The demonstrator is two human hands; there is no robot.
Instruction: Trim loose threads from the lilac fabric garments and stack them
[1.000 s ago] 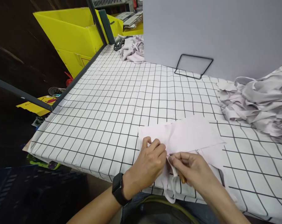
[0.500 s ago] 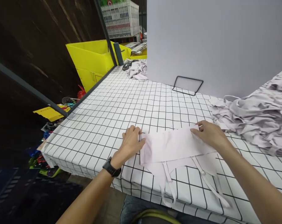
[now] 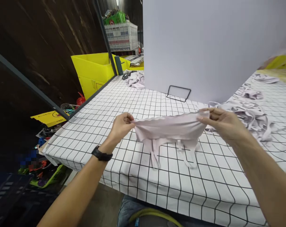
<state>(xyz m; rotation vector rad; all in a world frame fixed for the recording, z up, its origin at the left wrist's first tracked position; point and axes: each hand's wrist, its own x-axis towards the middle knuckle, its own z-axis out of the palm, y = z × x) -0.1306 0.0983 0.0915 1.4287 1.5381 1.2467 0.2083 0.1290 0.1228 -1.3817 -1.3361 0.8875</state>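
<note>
A pale pink strappy top (image 3: 168, 127) hangs stretched between my two hands, just above the table (image 3: 86, 138) with its checked cloth. Its upper edge is pulled taut, and the thin straps dangle below onto the cloth. My left hand (image 3: 122, 126) pinches the left upper corner between thumb and fingers; a black watch sits on that wrist. At the right upper corner, my right hand (image 3: 219, 121) grips the fabric between thumb and fingers.
To the right lies a heap of similar pale garments (image 3: 249, 116). A tall white panel (image 3: 192, 47) stands behind, with a black wire stand (image 3: 179, 93) at its foot. Back left are a yellow bin (image 3: 93, 71) and a small garment pile (image 3: 136, 79).
Both hands have lifted the top from lying flat on the cloth and stretched its upper edge. The left hand moved up and left. The view has shifted, showing more of the right side.
</note>
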